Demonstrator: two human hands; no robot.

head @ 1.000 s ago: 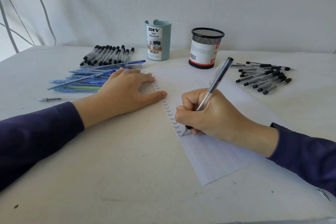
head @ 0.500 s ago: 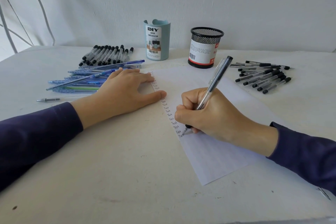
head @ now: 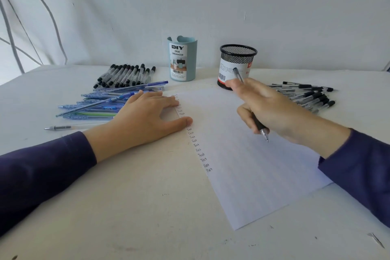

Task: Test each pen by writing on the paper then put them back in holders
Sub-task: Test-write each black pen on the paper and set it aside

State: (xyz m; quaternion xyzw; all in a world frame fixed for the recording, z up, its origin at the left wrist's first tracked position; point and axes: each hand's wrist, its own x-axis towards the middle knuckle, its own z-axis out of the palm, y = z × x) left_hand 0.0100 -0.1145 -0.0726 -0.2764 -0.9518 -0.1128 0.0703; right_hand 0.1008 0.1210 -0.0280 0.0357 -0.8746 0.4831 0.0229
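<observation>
Right hand (head: 272,110) has its fingers curled round the barrel of a black pen (head: 261,128). The tip points back toward the person and sits at or just above the paper (head: 242,175), hard to tell which. The top end aims at the black mesh holder (head: 238,55) by the far edge of the surface. Left hand (head: 147,116) lies flat with straight fingers, pinning the paper's left edge beside the column of "Test" scribbles.

What could go wrong, imo: the tip looks uncovered, so a low swing could drag a stray line across the sheet. The thumb is right up near the mesh holder, which looks light, so a sloppy reach could tip it. And the loose black pens (head: 306,95) toward the right edge lie just beside that hand. If the pen lands there instead of in a holder, tested and untested ones get mixed.
</observation>
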